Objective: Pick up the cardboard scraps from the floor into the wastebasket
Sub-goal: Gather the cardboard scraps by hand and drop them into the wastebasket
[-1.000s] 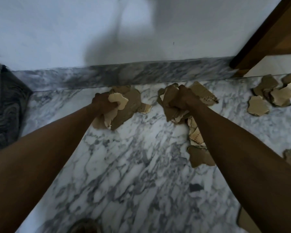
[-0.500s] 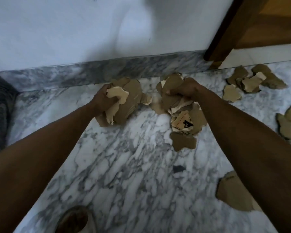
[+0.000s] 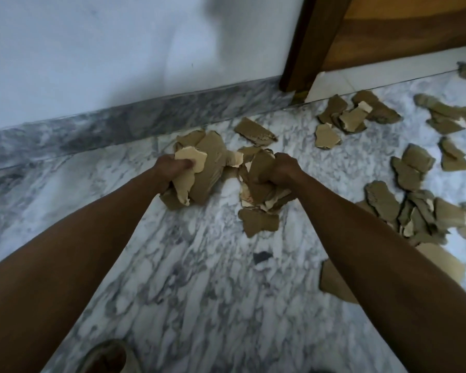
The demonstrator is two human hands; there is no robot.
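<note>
Both fists full. Left hand (image 3: 170, 168) curls tight round a wad of cardboard scraps (image 3: 202, 170); right hand (image 3: 280, 170) grips a second bunch (image 3: 258, 189), loose pieces dangling below. Many scraps on the floor (image 3: 404, 203) lie right. Wastebasket not in view. Risk: overstuffed grips likely shed dangling pieces in transit.

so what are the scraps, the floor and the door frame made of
Scraps: brown cardboard, matte, torn ragged edges showing a paler inner layer.
Floor: looks like polished marble or marble-look tile, white with grey veining.
Door frame: dark brown wood, apparently smooth-finished.
</note>
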